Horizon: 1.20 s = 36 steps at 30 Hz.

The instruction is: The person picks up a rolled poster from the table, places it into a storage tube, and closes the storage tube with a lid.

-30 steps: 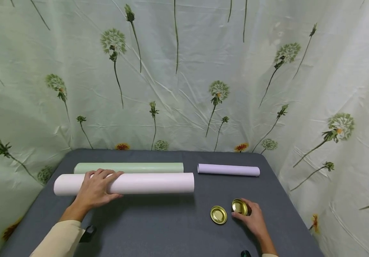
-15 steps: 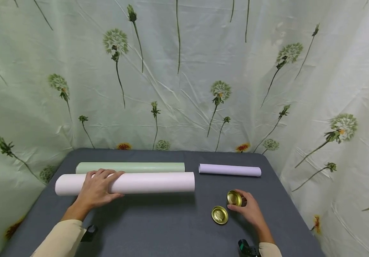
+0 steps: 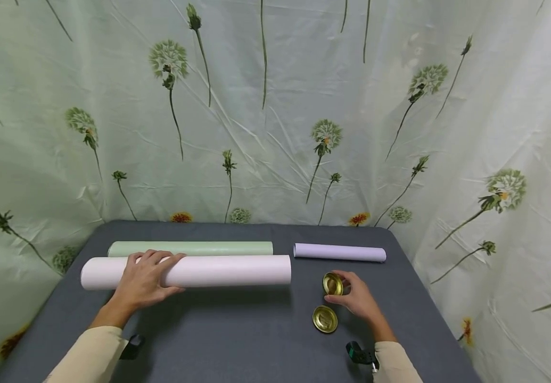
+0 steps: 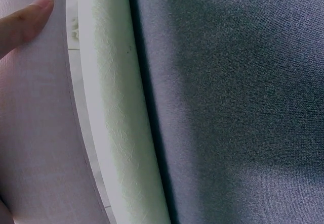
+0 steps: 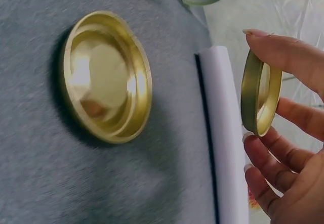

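My left hand (image 3: 141,282) grips a thick pale pink roll (image 3: 237,270) from above, fingers over its far side and thumb along the near side. The roll lies level across the left half of the head view, and its shadow falls on the cloth in front. Just behind it is a pale green roll (image 3: 198,248). With thumb and fingertips, my right hand (image 3: 359,300) pinches a small round gold metal dish (image 5: 260,92) by its rim, tipped on edge and raised over the table. A second shallow gold dish (image 5: 106,77) lies hollow side up on the cloth, nearer me.
A thinner lilac roll (image 3: 339,252) lies at the back right of the dark grey table (image 3: 237,340). Behind the table hangs a pale curtain (image 3: 275,133) printed with dandelions. A black strapped device (image 3: 359,354) sits at my right wrist.
My right hand has carried the pinched gold dish leftward and farther from me, so it is now behind the dish on the cloth. My left hand and the pink roll have stayed put.
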Each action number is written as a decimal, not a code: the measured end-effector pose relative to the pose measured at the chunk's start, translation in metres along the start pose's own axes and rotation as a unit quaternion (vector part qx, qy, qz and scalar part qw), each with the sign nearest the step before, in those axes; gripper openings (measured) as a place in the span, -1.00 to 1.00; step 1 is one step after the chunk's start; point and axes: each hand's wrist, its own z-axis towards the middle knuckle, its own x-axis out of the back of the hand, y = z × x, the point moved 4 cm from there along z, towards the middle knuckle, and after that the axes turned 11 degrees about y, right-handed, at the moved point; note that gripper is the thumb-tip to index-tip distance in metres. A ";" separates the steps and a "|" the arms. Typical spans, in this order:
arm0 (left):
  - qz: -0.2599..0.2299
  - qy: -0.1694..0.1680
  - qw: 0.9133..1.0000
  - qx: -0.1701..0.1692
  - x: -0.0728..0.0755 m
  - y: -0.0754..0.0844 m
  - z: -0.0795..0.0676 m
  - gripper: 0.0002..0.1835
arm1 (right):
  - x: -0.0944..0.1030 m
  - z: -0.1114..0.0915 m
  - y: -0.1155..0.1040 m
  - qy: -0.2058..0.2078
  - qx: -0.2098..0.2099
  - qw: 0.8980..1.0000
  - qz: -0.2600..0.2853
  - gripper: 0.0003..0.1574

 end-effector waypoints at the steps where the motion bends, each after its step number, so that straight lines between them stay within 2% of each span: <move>1: 0.001 0.001 1.000 -0.001 0.000 0.000 0.000 -0.20 | 0.000 0.001 -0.002 -0.003 0.000 1.000 0.000 -0.13; 5: 0.002 0.002 1.000 -0.003 0.001 0.000 0.000 -0.20 | 0.000 0.006 -0.011 -0.009 0.001 1.000 0.005 -0.13; 17: -0.002 0.005 1.000 0.000 0.000 0.001 -0.002 -0.20 | 0.001 0.020 -0.033 -0.017 0.043 0.999 0.024 -0.14; 26: 0.003 0.008 1.000 -0.002 0.003 -0.002 -0.003 -0.19 | -0.009 0.025 -0.045 -0.034 0.050 0.995 0.078 -0.17; 36: 0.000 -0.011 1.000 0.008 -0.001 -0.002 -0.005 -0.19 | -0.015 0.030 -0.055 -0.068 0.076 0.989 0.108 -0.18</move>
